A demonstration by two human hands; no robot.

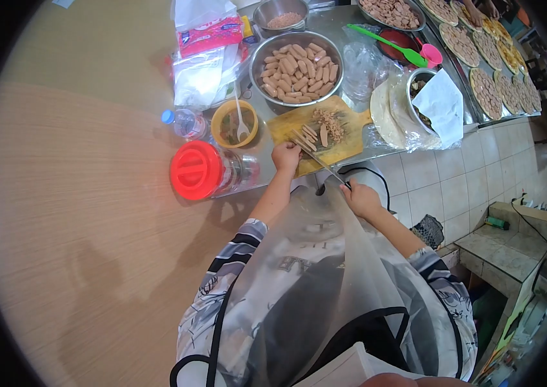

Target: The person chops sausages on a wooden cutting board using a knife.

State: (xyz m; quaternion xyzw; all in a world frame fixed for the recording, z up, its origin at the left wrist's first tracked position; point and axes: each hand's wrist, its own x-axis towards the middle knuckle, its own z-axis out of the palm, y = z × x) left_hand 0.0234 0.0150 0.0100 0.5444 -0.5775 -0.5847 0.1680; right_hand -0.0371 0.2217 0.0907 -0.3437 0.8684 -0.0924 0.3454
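My right hand is wrapped round the handle of a long knife. The blade slants up and left across a yellow wooden cutting board. On the board's left part, my left hand is closed beside the blade near its tip; its fingertips are partly hidden, so what they hold cannot be made out. Close by lie several thin sausage strips. A pile of chopped sausage bits sits farther back on the board. Behind it, a large steel bowl is filled with short sausages.
At left stand a red-lidded jar, a water bottle and a yellow bowl with a spoon. To the right are flatbreads and a pot. Topped pizzas lie at far right, with another person's hand.
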